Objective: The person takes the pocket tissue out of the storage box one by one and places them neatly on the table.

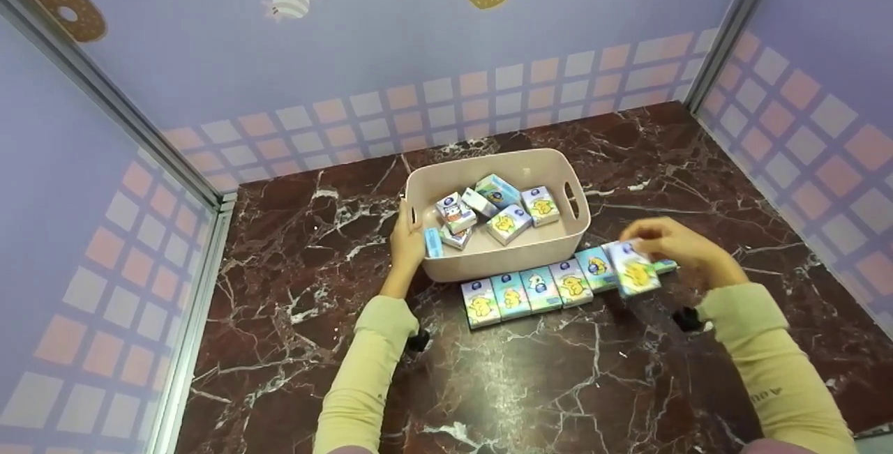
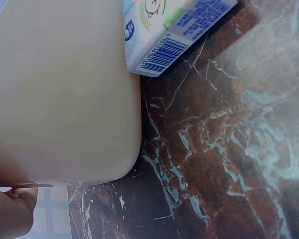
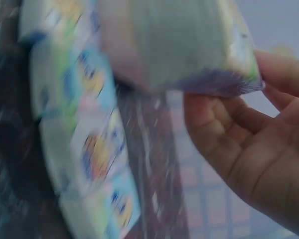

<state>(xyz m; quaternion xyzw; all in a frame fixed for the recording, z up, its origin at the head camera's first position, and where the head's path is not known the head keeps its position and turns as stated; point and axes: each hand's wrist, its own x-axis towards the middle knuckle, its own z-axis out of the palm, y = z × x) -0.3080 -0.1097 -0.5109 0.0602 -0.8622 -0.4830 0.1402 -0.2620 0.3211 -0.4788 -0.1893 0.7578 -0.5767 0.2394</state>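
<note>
My left hand [image 1: 407, 243] grips the left end of a beige plastic basket [image 1: 499, 262], near its handle hole. In the left wrist view the basket's outer wall [image 2: 65, 99] fills much of the picture, and part of the hand [image 2: 12, 211] shows at its edge. My right hand [image 1: 675, 246] pinches a small pack of tissues [image 1: 633, 274] with a yellow cartoon, tilted over the right part of a row of similar packs [image 1: 513, 297]. That row lies side by side along the basket's front. The right wrist view shows the held pack [image 3: 179, 45] blurred, between thumb and fingers [image 3: 214, 124].
Several tissue packs [image 1: 509, 224] lie loosely jumbled inside the basket. The dark red marbled table [image 1: 530, 384] extends around it. Lilac panels [image 1: 391, 35] with pink and white squares wall in the back and both sides, meeting at metal corner posts [image 1: 732, 28].
</note>
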